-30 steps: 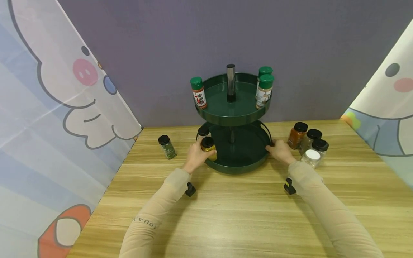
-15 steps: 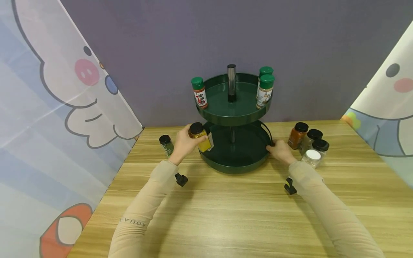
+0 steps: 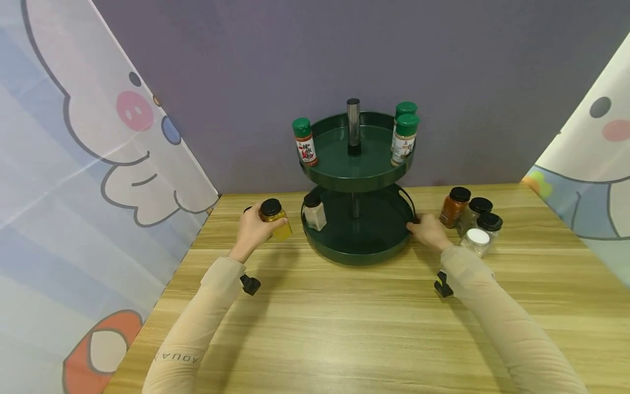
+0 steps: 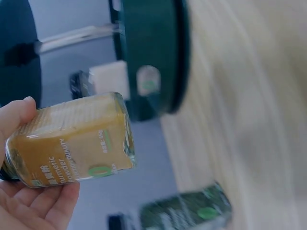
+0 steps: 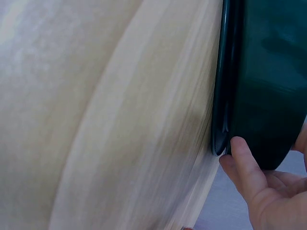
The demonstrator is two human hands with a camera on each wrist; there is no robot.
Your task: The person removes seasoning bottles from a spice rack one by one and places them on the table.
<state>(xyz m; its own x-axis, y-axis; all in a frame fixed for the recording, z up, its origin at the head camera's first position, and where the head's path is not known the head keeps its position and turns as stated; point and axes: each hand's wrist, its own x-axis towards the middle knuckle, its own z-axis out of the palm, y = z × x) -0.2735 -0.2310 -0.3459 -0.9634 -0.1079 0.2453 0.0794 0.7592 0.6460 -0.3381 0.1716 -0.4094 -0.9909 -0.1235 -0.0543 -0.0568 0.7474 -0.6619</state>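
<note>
My left hand (image 3: 250, 229) holds a glass jar of turmeric powder (image 3: 283, 231) with a black lid, above the table left of the rack. Its yellow contents and label face the left wrist view, where thumb and fingers grip the lid end of the jar (image 4: 72, 139). A green herb jar (image 4: 187, 211) stands just past this hand, mostly hidden in the head view. On the right, my other hand (image 3: 428, 232) grips the lower tray (image 3: 354, 258) of a dark green two-tier rack by its side; fingertips (image 5: 240, 148) touch its outer wall.
A pale jar with a black lid (image 3: 315, 215) stands at the lower tray's left. Green-capped shakers, one red (image 3: 305, 143) and two at right (image 3: 404, 139), stand on the upper tray. Right of the rack, a red-orange spice jar (image 3: 454, 208) and a white-lidded jar (image 3: 475, 241) are grouped with others.
My left hand has lifted the turmeric jar out of the lower tray and carried it left over the table. The pale jar stays in the tray; my right hand keeps its place.
</note>
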